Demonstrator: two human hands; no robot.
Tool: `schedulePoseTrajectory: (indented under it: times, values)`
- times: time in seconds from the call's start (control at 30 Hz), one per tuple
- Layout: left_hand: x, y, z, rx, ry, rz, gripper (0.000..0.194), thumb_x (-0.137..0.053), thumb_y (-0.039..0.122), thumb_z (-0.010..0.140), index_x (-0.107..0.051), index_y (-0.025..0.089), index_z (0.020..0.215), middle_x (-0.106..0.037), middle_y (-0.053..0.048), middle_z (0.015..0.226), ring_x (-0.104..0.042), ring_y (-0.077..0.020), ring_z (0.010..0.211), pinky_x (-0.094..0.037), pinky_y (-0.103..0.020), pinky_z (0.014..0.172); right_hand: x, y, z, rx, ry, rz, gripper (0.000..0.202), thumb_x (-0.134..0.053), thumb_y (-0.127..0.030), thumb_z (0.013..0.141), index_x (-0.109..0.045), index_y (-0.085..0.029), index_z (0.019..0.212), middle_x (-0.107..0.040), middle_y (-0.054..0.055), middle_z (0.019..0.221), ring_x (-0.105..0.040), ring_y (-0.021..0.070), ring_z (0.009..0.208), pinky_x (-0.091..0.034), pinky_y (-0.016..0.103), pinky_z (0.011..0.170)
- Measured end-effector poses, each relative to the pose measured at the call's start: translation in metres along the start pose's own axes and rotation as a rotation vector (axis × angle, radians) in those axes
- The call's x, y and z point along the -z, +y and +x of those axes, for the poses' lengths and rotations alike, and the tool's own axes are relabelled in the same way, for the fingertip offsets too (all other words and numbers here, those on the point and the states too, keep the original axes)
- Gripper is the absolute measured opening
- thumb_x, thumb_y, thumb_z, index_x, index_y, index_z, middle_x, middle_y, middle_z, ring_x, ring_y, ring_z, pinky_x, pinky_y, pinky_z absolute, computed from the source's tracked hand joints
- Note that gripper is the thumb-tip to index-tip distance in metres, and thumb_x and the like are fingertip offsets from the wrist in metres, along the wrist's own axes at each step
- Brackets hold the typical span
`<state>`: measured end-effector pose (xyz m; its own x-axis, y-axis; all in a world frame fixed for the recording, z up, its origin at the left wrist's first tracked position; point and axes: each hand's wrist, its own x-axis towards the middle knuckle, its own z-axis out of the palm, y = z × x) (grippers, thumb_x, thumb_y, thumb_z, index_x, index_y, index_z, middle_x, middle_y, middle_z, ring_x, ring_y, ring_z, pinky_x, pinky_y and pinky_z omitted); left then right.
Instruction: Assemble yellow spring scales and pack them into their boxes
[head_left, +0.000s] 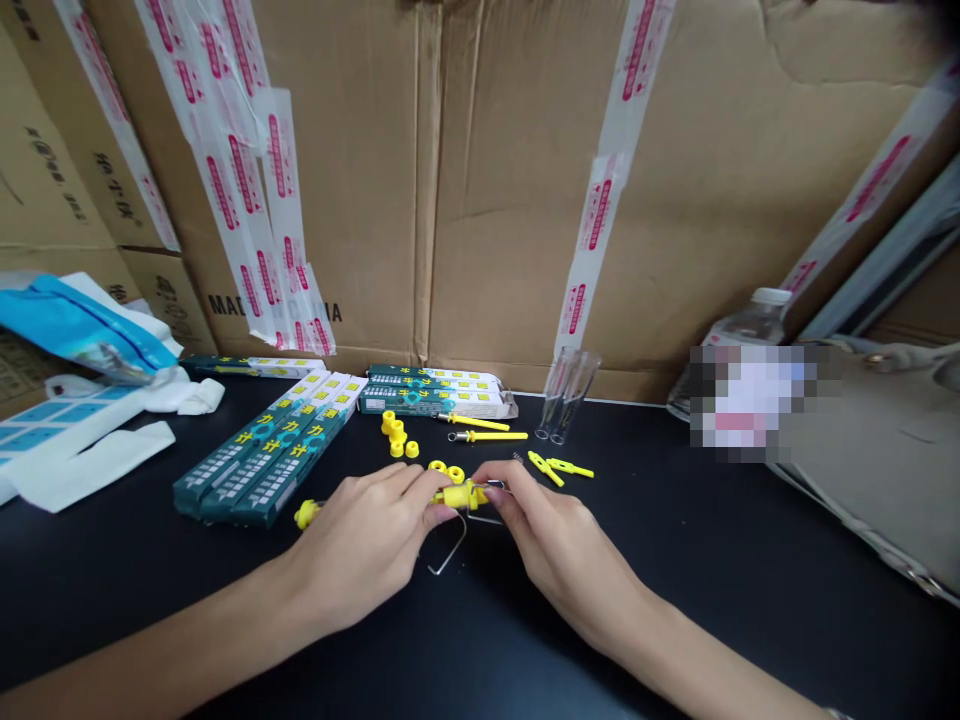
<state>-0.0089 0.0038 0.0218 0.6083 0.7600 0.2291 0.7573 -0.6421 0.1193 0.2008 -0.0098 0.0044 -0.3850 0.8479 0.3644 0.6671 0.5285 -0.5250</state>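
Observation:
My left hand (375, 525) is closed around a spring scale, a slim tube-like piece. Its yellow end cap (306, 514) sticks out on the left and a yellow collar (455, 496) shows at the right. At that right end, the fingers of my right hand (547, 520) pinch a bent metal wire hook against the yellow part; the fingertips hide just where they grip. Below the fingers hangs another bent wire hook (451, 552). Two yellow rings (454, 474) lie just behind my hands.
Green and white boxes (262, 455) lie at left, more boxes (435, 392) behind. Yellow caps (396, 430), yellow rods (491, 436), small yellow pieces (570, 467) and clear tubes (568, 395) are on the black table. A bottle (750, 325) and beige bag (870, 440) stand right, cardboard (510, 200) behind.

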Motion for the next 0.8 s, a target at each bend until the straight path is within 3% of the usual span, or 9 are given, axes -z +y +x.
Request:
schedulePoseTrajectory:
  times: [0.1,0.27,0.53,0.8]
  values:
    - [-0.003,0.002,0.000,-0.042,0.028,0.099,0.027,-0.036,0.020,0.102,-0.063,0.015,0.105,-0.069,-0.009,0.091,-0.065,-0.0295,0.087,-0.051,-0.041,0.071,-0.001,-0.002,0.000,0.019,-0.002,-0.024,0.026,-0.028,-0.028,0.105,-0.050,-0.023,0.119,-0.073,0.007,0.099,-0.070,0.0206,0.074,-0.049,0.030,0.063]
    - [-0.010,0.008,-0.001,-0.085,0.209,0.254,0.031,-0.035,0.009,0.098,-0.063,0.009,0.112,-0.067,-0.011,0.088,-0.063,-0.0305,0.080,-0.047,-0.043,0.066,-0.004,-0.003,-0.002,0.014,0.025,-0.040,0.027,-0.028,-0.029,0.106,-0.050,-0.023,0.122,-0.075,0.006,0.096,-0.072,0.0212,0.072,-0.050,0.030,0.060]
    - [-0.015,0.012,-0.001,-0.134,0.310,0.240,0.037,-0.041,0.037,0.101,-0.066,0.011,0.099,-0.066,-0.012,0.082,-0.060,-0.0296,0.075,-0.043,-0.042,0.066,-0.002,-0.004,-0.006,0.085,-0.006,-0.053,0.033,-0.029,-0.019,0.103,-0.049,-0.023,0.129,-0.071,0.009,0.120,-0.072,0.0231,0.097,-0.056,0.032,0.075]
    - [-0.019,0.007,-0.001,-0.197,0.400,0.179,0.034,-0.043,0.038,0.102,-0.067,0.015,0.094,-0.068,-0.006,0.077,-0.059,-0.0240,0.070,-0.043,-0.037,0.064,-0.002,0.003,-0.007,0.114,-0.015,-0.077,0.043,-0.036,-0.001,0.089,-0.052,-0.021,0.123,-0.074,0.008,0.103,-0.072,0.0213,0.083,-0.055,0.030,0.068]
